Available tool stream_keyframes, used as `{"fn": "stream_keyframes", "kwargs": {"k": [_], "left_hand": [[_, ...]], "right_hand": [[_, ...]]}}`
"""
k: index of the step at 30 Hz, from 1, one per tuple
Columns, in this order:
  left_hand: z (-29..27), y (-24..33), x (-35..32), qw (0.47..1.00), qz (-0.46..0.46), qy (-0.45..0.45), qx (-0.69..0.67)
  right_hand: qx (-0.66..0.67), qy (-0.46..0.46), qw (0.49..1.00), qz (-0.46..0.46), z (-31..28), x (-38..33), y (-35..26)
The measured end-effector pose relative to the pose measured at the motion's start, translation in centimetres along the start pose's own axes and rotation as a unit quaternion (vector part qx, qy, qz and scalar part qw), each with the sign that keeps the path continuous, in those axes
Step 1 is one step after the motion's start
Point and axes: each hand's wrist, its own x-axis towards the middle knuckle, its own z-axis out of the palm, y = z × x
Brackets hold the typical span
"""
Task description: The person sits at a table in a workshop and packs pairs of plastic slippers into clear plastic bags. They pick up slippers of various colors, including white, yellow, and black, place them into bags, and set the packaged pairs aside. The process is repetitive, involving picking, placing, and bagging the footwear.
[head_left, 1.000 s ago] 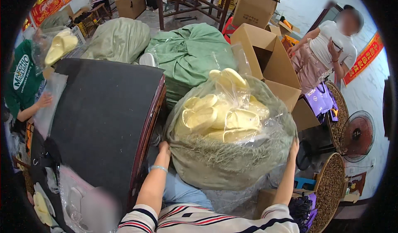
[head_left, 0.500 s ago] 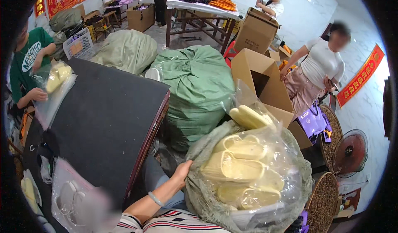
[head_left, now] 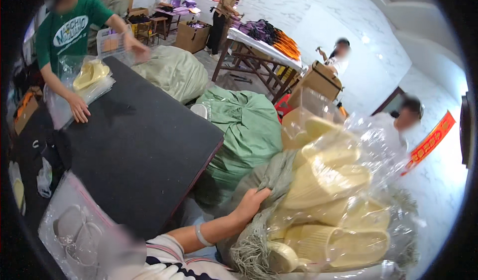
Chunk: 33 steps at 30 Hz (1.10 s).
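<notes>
My left hand (head_left: 253, 204), a bracelet on its wrist, is closed around the frayed rim of a grey-green woven sack (head_left: 251, 247). The sack stands at the lower right with its mouth open. Pale yellow slippers (head_left: 331, 180) in clear plastic bags fill it and rise above the rim. Their plastic wrap (head_left: 386, 145) bulges up on the right side. My right hand does not show; the sack and slippers cover that side.
A black-topped table (head_left: 134, 145) lies to my left, with bagged grey slippers (head_left: 82, 235) at its near corner. Across it, a person in green (head_left: 72, 36) handles bagged yellow slippers (head_left: 92, 74). A tied green sack (head_left: 244, 130) stands ahead; other people work behind.
The sack and bagged slippers appear higher and closer, with my left hand still on the rim. The view has turned. The green-shirted person's hands have moved apart, away from the bagged slippers.
</notes>
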Motion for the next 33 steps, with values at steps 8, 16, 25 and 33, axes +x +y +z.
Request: {"fn": "stream_keyframes", "kwargs": {"k": [8, 16, 25, 33], "left_hand": [[-1.3, 8.1, -0.8, 0.878, 0.387, -0.153, -0.236], [-14.7, 13.6, 3.6, 0.773, 0.597, 0.14, -0.162], [-26.6, 14.9, 1.3, 0.845, 0.461, 0.263, -0.067], [-22.1, 13.6, 4.8, 0.825, 0.533, 0.186, 0.02]], "right_hand": [[-0.077, -0.157, 0.97, -0.167, 12.2, 5.8, -15.3], [-0.123, -0.315, 0.857, -0.39, 30.2, 9.7, -31.3], [-0.11, -0.377, 0.699, -0.597, 54.6, 9.4, -49.9], [-0.411, -0.224, 0.66, -0.587, 66.5, 11.6, -51.7]]}}
